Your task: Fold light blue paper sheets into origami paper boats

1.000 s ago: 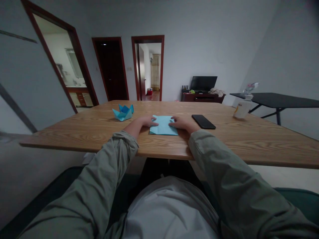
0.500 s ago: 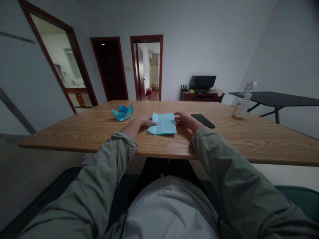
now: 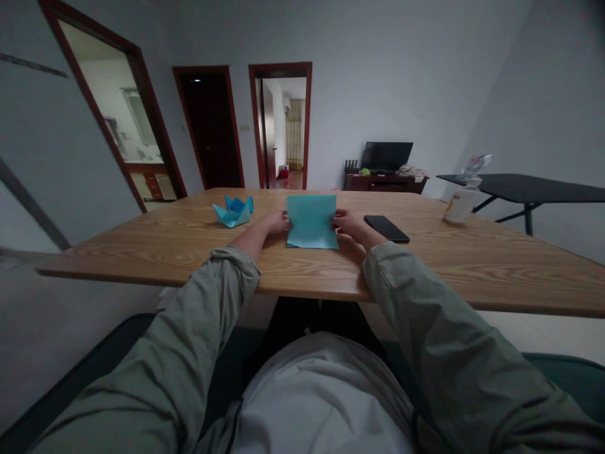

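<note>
Between my two hands a light blue sheet of folded paper [image 3: 312,222] is tilted up, its lower edge close to the tabletop. My left hand [image 3: 275,223] is closed on the left edge of the paper, its fingertips partly behind it. At the right edge, my right hand [image 3: 348,224] pinches the paper. To the left stands a blue folded-paper boat [image 3: 233,213] with pointed corners, apart from my left hand. A black phone [image 3: 386,228] lies flat just right of my right hand.
The wooden table [image 3: 189,252] spreads before me. A clear pump bottle [image 3: 460,203] stands on its right part. Beyond are a black folding table [image 3: 524,188], a television [image 3: 387,156] on a dark cabinet, and doorways in the back wall.
The paper was lying nearly flat with a crease showing; now it is raised, a plain face towards me. Both hands have closed on its side edges.
</note>
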{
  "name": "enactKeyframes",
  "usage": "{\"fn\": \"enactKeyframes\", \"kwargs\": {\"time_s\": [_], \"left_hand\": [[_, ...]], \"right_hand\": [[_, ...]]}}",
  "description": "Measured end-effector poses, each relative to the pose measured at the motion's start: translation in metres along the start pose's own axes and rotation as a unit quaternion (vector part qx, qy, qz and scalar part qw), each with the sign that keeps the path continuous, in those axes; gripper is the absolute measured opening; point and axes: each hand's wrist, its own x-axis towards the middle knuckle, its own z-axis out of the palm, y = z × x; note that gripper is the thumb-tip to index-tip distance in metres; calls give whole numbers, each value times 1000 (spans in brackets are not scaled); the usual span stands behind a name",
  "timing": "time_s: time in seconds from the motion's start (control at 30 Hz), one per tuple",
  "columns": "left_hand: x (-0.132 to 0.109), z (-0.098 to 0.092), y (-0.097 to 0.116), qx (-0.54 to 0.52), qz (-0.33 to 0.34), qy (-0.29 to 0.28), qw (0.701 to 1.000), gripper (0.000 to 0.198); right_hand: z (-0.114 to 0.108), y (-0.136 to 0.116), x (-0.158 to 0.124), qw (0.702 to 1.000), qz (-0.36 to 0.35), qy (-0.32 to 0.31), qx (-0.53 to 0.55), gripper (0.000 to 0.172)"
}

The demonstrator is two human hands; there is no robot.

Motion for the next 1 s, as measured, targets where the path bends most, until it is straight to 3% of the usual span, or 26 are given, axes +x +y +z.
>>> {"fn": "enactKeyframes", "kwargs": {"time_s": [0.07,0.17,0.27,0.33,0.4,0.5,0.6,0.67,0.73,0.77,0.83,0.93,1.0], "left_hand": [[1,-1,-2,-3,22,9,1000,46],[1,-5,1,0,6,24,1000,52],[-1,-9,13,13,-17,45,999,49],[-3,-8,24,19,6,41,999,47],[-6,-5,35,35,38,-17,999,46],[-12,3,46,97,79,-168,978,55],[-17,16,53,159,93,-225,957,75],[-18,26,58,187,74,-209,957,78],[-17,36,63,201,52,-187,960,79],[-16,40,64,200,47,-176,963,80],[-13,47,66,193,54,-157,967,78],[-8,51,65,198,58,-148,967,68],[-5,51,63,195,57,-143,969,65]], "right_hand": [[-1,-2,-2,1000,8,4,-22,26],[-4,-4,-6,988,20,2,-154,25],[-9,-7,-8,963,-3,-28,-268,31],[-10,-6,-8,956,-29,-51,-289,37],[-11,-3,-5,951,-45,-67,-297,40],[-13,5,0,947,-31,-65,-314,38],[-17,10,4,950,-34,28,-310,42],[-16,6,4,946,-83,122,-288,47],[-7,-3,2,934,-153,169,-274,48],[0,-8,0,929,-184,161,-277,48],[18,-18,-5,924,-216,87,-304,47],[42,-26,-11,930,-194,-82,-301,43],[49,-25,-12,935,-168,-119,-288,43]]}}
